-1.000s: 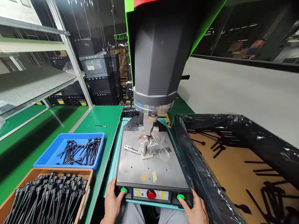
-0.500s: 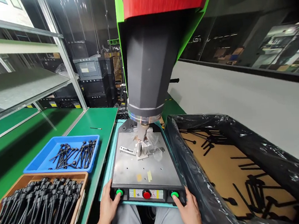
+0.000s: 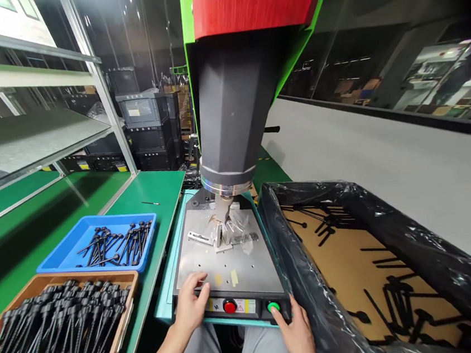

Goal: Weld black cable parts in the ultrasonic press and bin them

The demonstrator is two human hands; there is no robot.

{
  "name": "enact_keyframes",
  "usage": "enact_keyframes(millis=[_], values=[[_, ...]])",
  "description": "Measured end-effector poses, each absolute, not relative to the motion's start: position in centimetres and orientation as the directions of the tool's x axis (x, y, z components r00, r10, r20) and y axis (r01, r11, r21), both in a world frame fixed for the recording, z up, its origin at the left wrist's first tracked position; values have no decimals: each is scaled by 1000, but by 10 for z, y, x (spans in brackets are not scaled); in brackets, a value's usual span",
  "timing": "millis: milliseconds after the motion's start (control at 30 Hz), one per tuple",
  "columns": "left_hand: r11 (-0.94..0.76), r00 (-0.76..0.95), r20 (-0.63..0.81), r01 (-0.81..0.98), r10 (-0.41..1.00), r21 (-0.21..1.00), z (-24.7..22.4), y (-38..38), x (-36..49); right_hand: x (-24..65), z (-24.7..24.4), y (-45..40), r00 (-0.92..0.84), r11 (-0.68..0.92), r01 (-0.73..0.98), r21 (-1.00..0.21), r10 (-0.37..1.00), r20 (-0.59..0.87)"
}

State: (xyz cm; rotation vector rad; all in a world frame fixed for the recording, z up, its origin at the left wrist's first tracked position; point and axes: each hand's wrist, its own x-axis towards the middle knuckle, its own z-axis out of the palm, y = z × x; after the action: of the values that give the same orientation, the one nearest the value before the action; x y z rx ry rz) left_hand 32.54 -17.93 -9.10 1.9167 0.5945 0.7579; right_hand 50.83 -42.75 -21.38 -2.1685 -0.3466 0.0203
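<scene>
My left hand (image 3: 194, 300) hovers over the front left corner of the press's metal plate (image 3: 241, 270), fingers apart and holding nothing. It hides the left green button. My right hand (image 3: 297, 327) rests at the base's front right corner, with its thumb on the right green button (image 3: 273, 307) and its fingers stretched along the side. Between the hands sits a red button (image 3: 229, 306). At the plate's middle, the press's metal tip (image 3: 223, 208) is down at a small fixture (image 3: 222, 238) wrapped in clear plastic. Whether a part is in the fixture, I cannot tell.
On the left, a brown tray (image 3: 134, 282) holds many black ribbed stems, and a blue tray (image 3: 64, 245) behind it holds more. On the right, a box lined with black plastic (image 3: 336, 300) contains scattered black parts. The press head (image 3: 227, 98) overhangs the plate.
My left hand has left the left green button and moved up and right over the plate's edge. My right hand stays at its button. The view has tilted slightly upward.
</scene>
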Motion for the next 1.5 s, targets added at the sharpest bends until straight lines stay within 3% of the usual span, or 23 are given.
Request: enact_keyframes(millis=[233, 367, 533, 733, 900, 1000, 1233, 1500], values=[[6, 689, 48, -76, 723, 997, -60, -164, 408, 511, -214, -433, 963, -468, 217, -857, 247, 109], [314, 679, -135, -148, 722, 938, -40, -152, 434, 507, -201, -434, 972, -397, 171, -902, 220, 88], [451, 645, -213, -229, 734, 862, -25, -143, 444, 494, -164, -417, 967, -267, 214, -940, 196, 164], [434, 600, -177, -315, 780, 844, -22, -140, 449, 485, -124, -357, 876, -71, 139, -988, 474, 89], [415, 592, -158, -326, 790, 849, -16, -140, 450, 492, -99, -286, 722, 12, 328, -945, 642, 259], [405, 596, -143, -333, 790, 852, -10, -142, 448, 505, -85, -248, 713, 14, 472, -881, 582, 391], [381, 585, -126, -337, 801, 861, -5, -142, 450, 532, -60, -216, 779, -90, 583, -807, 344, 525], [367, 586, -109, -342, 803, 865, -3, -143, 453, 554, -47, -195, 766, -148, 598, -788, 396, 507]])
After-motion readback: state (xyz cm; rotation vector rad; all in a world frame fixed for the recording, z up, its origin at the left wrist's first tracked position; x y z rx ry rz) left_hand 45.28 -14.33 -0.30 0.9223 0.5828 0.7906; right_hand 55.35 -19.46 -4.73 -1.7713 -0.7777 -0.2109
